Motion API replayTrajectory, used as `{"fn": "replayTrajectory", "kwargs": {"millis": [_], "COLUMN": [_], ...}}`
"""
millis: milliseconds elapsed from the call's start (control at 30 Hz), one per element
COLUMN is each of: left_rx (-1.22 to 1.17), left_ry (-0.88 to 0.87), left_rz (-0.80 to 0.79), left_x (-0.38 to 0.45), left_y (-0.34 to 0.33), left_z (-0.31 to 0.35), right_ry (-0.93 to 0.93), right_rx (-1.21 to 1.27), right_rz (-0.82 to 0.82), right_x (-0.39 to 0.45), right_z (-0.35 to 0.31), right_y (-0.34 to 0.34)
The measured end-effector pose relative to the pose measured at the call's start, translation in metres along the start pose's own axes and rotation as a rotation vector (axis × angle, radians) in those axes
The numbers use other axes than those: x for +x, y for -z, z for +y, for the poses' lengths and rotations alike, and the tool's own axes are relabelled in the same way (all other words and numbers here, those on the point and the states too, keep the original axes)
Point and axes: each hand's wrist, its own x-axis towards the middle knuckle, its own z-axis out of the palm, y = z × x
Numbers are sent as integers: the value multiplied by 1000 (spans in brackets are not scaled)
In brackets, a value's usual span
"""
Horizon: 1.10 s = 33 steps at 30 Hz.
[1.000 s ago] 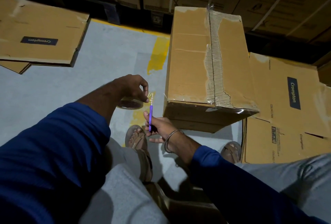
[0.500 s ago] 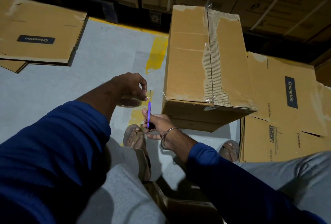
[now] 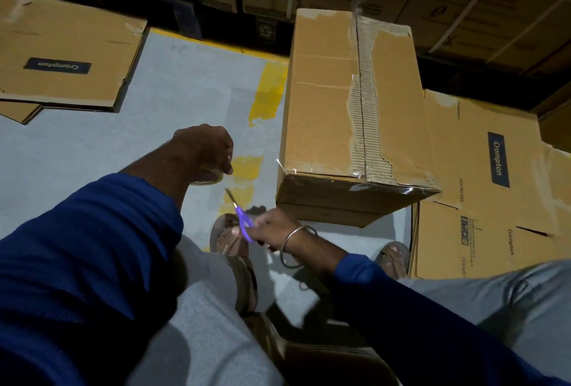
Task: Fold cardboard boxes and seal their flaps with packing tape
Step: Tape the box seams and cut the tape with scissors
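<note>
Standing on the grey floor (image 3: 139, 144) ahead of us, the assembled cardboard box (image 3: 352, 101) shows torn flaps under tape; our left hand (image 3: 205, 146) curls round the tape roll (image 3: 210, 177) just beside it, our right hand (image 3: 272, 226) grips purple scissors (image 3: 244, 222), flattened cartons (image 3: 65, 55) lying well apart.

Dark blue long sleeves (image 3: 92, 246) on both arms, light grey trousers (image 3: 210, 339), brown strappy sandals (image 3: 230, 240), thin metal bangle (image 3: 295, 245) on right wrist.
</note>
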Motion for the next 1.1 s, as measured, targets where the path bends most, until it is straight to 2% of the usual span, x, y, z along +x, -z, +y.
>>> {"fn": "replayTrajectory", "kwargs": {"millis": [100, 167, 233, 367, 467, 533, 667, 733, 767, 833, 900, 933, 1000, 1100], "left_rx": [-15, -27, -47, -94, -115, -122, -120, -123, -128, -141, -156, -162, -173, -172], "left_ry": [38, 49, 38, 5, -2, -7, -1, 0, -2, -8, -13, -13, -17, -28], "left_rz": [51, 66, 68, 102, 82, 75, 72, 71, 70, 69, 74, 76, 78, 78], "left_x": [1, -1, -1, 1, 3, 4, 5, 6, 6, 7, 7, 7, 7, 7], "left_y": [0, 1, 2, 7, 10, 12, 10, 9, 9, 9, 9, 10, 9, 9], "left_z": [-4, -5, -3, 5, 11, 14, 11, 9, 8, 7, 7, 8, 9, 7], "right_ry": [170, 200, 209, 136, 31, -23, -114, -69, 33, 403, 805, 933, 1037, 1018], "right_rx": [-281, -306, -262, -368, -496, -581, -757, -914, -990, -1011, -947, -974, -1066, -1165], "right_rz": [108, 213, 390, 763, 893, 900, 813, 855, 894, 866, 650, 538, 402, 341], "right_x": [-17, -30, -37, -34, -14, 2, 16, 9, 3, -8, -8, -2, 17, 35], "right_z": [7, 3, -1, -4, 1, 5, -5, -12, -12, -12, -9, -6, 2, 7], "right_y": [23, 58, 103, 200, 244, 253, 252, 243, 234, 208, 177, 162, 139, 121]}}
